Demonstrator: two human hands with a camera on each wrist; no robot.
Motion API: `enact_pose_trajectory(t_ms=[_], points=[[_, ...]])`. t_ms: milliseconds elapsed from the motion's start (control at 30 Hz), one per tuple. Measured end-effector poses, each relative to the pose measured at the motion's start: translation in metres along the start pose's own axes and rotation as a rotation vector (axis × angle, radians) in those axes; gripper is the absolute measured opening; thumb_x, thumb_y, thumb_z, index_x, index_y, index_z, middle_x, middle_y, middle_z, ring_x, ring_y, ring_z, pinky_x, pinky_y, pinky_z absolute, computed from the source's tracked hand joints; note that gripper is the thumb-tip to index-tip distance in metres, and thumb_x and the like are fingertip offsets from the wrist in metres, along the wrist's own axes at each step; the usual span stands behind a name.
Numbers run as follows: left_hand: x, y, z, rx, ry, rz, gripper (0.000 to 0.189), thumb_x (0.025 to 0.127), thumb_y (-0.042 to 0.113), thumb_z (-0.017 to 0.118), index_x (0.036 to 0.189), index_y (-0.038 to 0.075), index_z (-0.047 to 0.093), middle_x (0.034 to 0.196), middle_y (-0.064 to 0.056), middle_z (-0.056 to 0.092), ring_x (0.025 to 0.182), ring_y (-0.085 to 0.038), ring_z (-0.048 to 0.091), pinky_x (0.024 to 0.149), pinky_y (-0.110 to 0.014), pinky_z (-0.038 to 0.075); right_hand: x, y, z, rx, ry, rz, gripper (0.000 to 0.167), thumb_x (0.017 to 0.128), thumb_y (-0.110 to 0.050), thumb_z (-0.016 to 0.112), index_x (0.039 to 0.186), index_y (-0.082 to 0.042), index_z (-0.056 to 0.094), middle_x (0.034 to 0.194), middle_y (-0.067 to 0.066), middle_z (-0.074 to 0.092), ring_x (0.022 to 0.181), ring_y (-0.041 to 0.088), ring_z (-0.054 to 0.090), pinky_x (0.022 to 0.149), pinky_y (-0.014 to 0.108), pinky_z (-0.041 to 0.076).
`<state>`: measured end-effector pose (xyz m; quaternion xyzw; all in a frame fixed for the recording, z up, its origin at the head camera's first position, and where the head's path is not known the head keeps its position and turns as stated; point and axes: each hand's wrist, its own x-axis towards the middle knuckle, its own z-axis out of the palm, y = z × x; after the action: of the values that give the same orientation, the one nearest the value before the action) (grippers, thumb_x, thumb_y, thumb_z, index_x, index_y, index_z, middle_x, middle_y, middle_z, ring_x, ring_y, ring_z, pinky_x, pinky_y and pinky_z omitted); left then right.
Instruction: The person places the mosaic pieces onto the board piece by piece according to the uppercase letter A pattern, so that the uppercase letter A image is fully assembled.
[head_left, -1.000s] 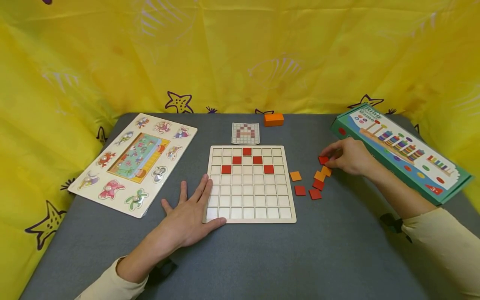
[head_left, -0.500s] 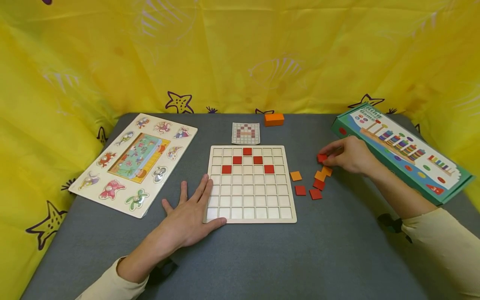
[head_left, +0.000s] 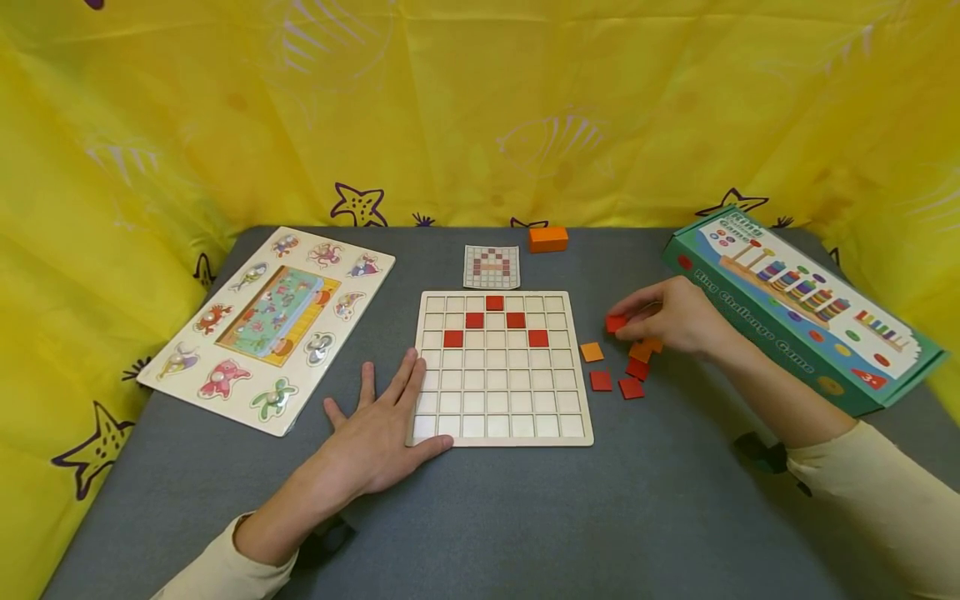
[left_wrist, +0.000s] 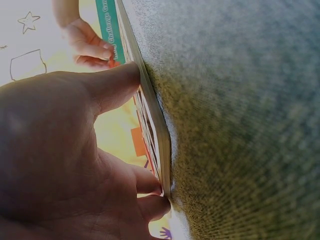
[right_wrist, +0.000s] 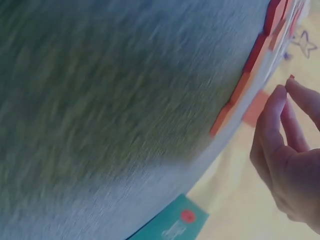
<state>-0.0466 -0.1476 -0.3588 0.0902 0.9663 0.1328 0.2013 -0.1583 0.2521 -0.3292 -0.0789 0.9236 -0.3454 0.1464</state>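
Observation:
A pale wooden grid board (head_left: pixel 495 404) lies in the middle of the table, with several red tiles in its upper squares, stepped like a peak. My left hand (head_left: pixel 382 433) rests at its lower left corner, fingers straight along the left side and thumb over the front edge. In the left wrist view the thumb presses on the board's rim (left_wrist: pixel 159 127). Between thumb and fingertips my right hand (head_left: pixel 678 317) pinches a red square tile (head_left: pixel 615 323), right of the board. Loose red tiles (head_left: pixel 632 388) and orange tiles (head_left: pixel 592 352) lie below that hand, some partly hidden.
A small card (head_left: pixel 491 267) with a printed grid pattern lies behind the board, near an orange block (head_left: pixel 548 240). On the left is a sea-animal puzzle board (head_left: pixel 300 375). A green game box (head_left: pixel 802 308) stands at right, close to the right forearm. Yellow cloth surrounds the table.
My right hand has picked up the red tile from the far end of the loose tiles and carried it left toward the board. The left hand stays in place.

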Motion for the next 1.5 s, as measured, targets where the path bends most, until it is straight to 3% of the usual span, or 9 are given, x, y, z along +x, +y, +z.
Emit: enact_pose_trajectory(t_ms=[733, 1500], points=[[0.001, 0.001, -0.001, 0.002, 0.005, 0.004, 0.109, 0.093, 0.073, 0.06, 0.169, 0.016, 0.009, 0.178, -0.001, 0.0, 0.155, -0.059, -0.002, 0.096, -0.096, 0.004, 0.009, -0.035, 0.043, 0.048, -0.056, -0.066, 0.027, 0.082, -0.018, 0.09, 0.107, -0.011, 0.084, 0.092, 0.005, 0.081, 0.083, 0.016, 0.072, 0.073, 0.024, 0.055], [0.001, 0.0, -0.001, 0.002, 0.004, 0.01, 0.108, 0.093, 0.072, 0.061, 0.169, 0.016, 0.008, 0.178, -0.001, 0.0, 0.155, -0.059, -0.003, 0.096, -0.096, 0.005, 0.016, -0.053, 0.067, 0.007, -0.098, -0.105, 0.022, 0.078, -0.011, 0.09, 0.099, -0.012, 0.083, 0.087, 0.0, 0.078, 0.08, 0.015, 0.07, 0.074, 0.03, 0.057]])
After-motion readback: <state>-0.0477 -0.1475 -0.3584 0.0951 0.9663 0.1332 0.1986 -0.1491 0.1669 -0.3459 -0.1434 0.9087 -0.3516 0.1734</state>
